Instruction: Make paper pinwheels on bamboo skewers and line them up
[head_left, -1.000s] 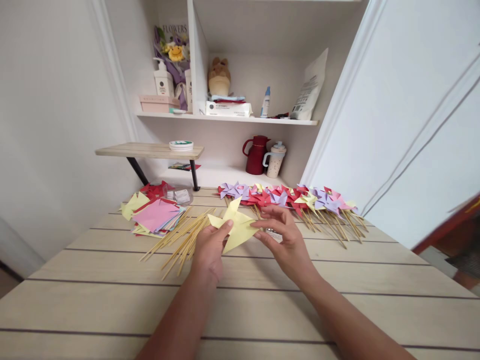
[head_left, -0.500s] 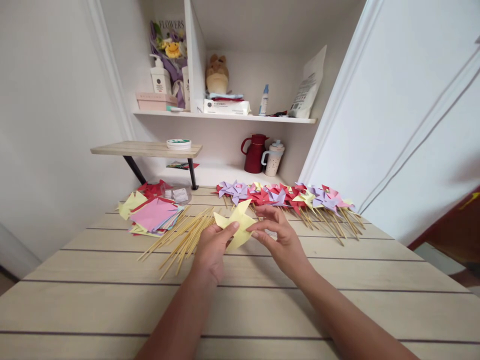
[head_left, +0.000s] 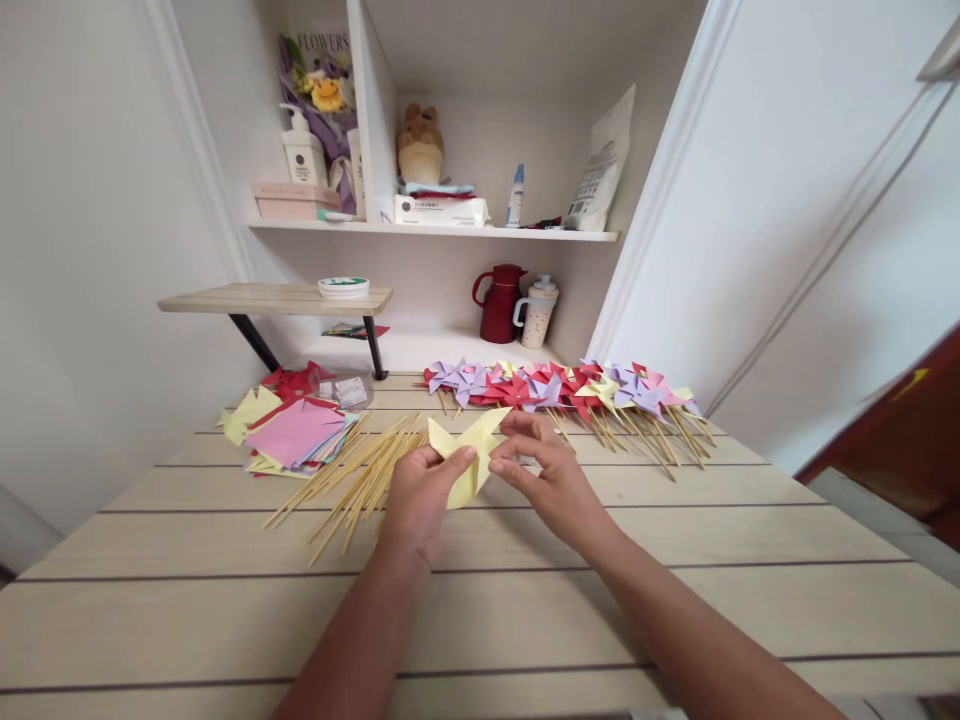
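Both hands had drawn closer over the table (head_left: 675,540): our left hand (head_left: 420,495) pinched the yellow paper (head_left: 465,455) at its middle, our right hand (head_left: 544,470) folded a flap inward beside the sticks (head_left: 360,480), so the pinwheel looked nearly shaped.

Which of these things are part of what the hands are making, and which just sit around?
In use: yellow paper pinwheel held by left hand and right hand; bamboo sticks; coloured paper squares; finished pinwheels.

Lying about: red jug, lidded mug, plush toy, lotion pump bottle.
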